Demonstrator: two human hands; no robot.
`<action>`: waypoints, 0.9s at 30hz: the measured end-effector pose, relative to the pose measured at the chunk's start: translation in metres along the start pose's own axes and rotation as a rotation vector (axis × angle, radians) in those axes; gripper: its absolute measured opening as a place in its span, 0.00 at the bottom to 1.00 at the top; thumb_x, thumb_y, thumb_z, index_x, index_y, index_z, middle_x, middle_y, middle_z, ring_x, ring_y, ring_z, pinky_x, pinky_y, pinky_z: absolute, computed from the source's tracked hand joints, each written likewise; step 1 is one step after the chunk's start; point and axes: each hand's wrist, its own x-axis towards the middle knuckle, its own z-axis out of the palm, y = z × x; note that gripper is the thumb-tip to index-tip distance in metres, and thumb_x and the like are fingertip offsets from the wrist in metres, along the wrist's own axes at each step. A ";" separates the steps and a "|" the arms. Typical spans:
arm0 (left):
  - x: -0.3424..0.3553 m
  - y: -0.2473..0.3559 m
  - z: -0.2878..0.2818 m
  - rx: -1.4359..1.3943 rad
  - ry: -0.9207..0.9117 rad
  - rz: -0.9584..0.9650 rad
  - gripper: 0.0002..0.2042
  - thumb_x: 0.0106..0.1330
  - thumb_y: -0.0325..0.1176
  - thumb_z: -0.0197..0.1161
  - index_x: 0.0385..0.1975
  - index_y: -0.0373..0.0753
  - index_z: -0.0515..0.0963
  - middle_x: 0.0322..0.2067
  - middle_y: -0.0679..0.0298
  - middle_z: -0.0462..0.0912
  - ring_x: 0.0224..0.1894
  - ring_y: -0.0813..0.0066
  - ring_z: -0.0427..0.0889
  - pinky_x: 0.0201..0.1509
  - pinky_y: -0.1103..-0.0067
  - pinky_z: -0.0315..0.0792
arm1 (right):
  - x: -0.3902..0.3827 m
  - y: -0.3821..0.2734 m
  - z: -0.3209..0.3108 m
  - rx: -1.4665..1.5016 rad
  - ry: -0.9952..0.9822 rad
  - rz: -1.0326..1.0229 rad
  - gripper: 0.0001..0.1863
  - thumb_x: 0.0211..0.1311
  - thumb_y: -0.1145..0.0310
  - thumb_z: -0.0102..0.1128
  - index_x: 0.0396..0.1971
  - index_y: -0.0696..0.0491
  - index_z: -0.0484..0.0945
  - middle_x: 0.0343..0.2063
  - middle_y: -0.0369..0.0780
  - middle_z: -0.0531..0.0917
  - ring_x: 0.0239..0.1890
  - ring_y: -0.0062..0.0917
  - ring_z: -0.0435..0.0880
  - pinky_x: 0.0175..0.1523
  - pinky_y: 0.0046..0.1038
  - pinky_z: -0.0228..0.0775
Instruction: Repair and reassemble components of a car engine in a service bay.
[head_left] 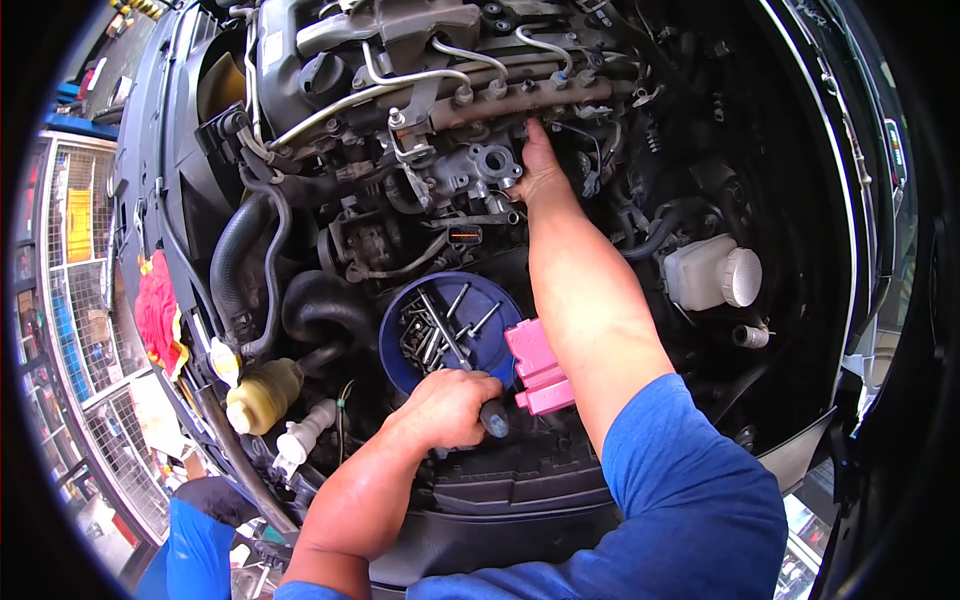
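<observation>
My left hand [455, 405] is closed at the near rim of a blue bowl [389, 365]. Its fingers wrap a tool with a dark, round handle end [494, 419]; the rest of that tool is mostly hidden. Inside the bowl lie several loose metal bolts [425, 335]. Farther off, my right hand [540, 168] reaches in beside a grey metal housing [465, 170] with a round opening. Its thumb points up beneath a brownish metal rail [530, 102], while the other fingers are hidden behind the housing, so their grip does not show.
Thin metal pipes [400, 82] cross the engine. A pink box-shaped part [540, 368] sits beside the bowl under my right arm. Right of it stands a white reservoir [700, 273]. Black hoses [240, 250], a yellowish reservoir [265, 396] and a red cloth [158, 310] are at left.
</observation>
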 end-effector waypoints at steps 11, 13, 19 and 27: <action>-0.010 0.003 -0.007 -0.105 0.107 0.061 0.10 0.48 0.31 0.66 0.31 0.40 0.80 0.35 0.56 0.85 0.42 0.50 0.83 0.45 0.60 0.77 | -0.034 -0.024 0.015 -0.034 0.507 -0.096 0.20 0.62 0.62 0.70 0.49 0.55 0.79 0.49 0.41 0.83 0.49 0.35 0.83 0.52 0.44 0.77; -0.014 0.004 -0.011 -0.123 0.140 0.089 0.10 0.48 0.30 0.67 0.31 0.39 0.80 0.33 0.56 0.85 0.41 0.50 0.84 0.44 0.62 0.77 | -0.042 -0.029 0.013 -0.124 0.506 -0.123 0.18 0.63 0.65 0.68 0.50 0.56 0.77 0.45 0.42 0.81 0.46 0.35 0.81 0.48 0.41 0.77; -0.028 0.010 -0.023 -0.271 0.171 0.156 0.09 0.48 0.29 0.65 0.30 0.39 0.80 0.29 0.55 0.84 0.37 0.49 0.84 0.40 0.63 0.77 | -0.067 -0.045 0.014 -0.286 0.477 -0.075 0.05 0.63 0.77 0.62 0.38 0.57 0.79 0.38 0.42 0.79 0.37 0.31 0.81 0.40 0.29 0.77; -0.072 0.038 -0.047 -0.259 0.173 0.242 0.10 0.46 0.28 0.65 0.31 0.39 0.79 0.29 0.54 0.83 0.37 0.48 0.83 0.39 0.62 0.76 | -0.171 -0.043 0.079 -0.586 0.069 -0.015 0.14 0.66 0.82 0.49 0.51 0.61 0.68 0.40 0.47 0.79 0.37 0.34 0.86 0.37 0.30 0.83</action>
